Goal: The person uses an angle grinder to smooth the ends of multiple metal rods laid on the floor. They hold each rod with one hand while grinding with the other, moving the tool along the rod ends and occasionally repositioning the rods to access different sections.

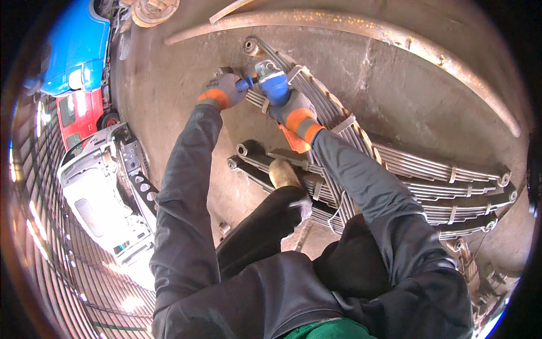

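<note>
A blue angle grinder (274,86) with a metal gear head is in both my hands, over a stack of leaf springs (323,100). My right hand (296,108), in a grey and orange glove, wraps round its body. My left hand (222,92), gloved alike, is closed at the grinder's blue side handle (244,83). The grinder's head is beside the upper part of the long leaf spring; whether its disc touches the metal I cannot tell. An orange piece (293,139) shows just below my right wrist; what it is stays unclear.
More leaf springs (451,188) lie stacked at the right and beneath my legs. My tan boot (283,174) stands among them. A long curved rusty bar (361,22) lies on the floor beyond. At the left are a white vehicle cab (93,209), a red vehicle (79,116) and a blue one (79,45).
</note>
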The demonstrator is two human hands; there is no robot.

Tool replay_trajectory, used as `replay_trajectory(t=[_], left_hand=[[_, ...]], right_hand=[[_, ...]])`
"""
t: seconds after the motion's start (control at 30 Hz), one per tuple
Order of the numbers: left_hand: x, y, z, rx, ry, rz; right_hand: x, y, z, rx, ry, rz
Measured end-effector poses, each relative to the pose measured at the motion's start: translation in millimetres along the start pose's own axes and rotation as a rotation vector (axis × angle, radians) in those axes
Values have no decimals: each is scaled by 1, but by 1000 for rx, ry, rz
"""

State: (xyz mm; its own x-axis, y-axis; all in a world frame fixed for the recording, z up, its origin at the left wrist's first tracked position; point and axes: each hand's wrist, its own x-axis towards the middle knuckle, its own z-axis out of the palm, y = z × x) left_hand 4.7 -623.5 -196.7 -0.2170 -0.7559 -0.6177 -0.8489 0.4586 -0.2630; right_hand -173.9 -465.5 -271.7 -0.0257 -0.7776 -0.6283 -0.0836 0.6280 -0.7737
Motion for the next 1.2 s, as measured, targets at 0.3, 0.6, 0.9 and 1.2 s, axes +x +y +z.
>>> replay_trajectory(t=[0.3,0.6,0.9,1.2], left_hand=[[-33,35,-34,17,65,-3],[-15,38,-41,11,87,19],[-22,38,-39,10,38,22],[-32,46,-33,-50,25,16]], right_hand=[[3,3,-3,-61,67,-52],[-13,-17,-41,-62,12,-11],[0,3,-19,13,56,-105],[-4,3,-26,-84,21,-89]])
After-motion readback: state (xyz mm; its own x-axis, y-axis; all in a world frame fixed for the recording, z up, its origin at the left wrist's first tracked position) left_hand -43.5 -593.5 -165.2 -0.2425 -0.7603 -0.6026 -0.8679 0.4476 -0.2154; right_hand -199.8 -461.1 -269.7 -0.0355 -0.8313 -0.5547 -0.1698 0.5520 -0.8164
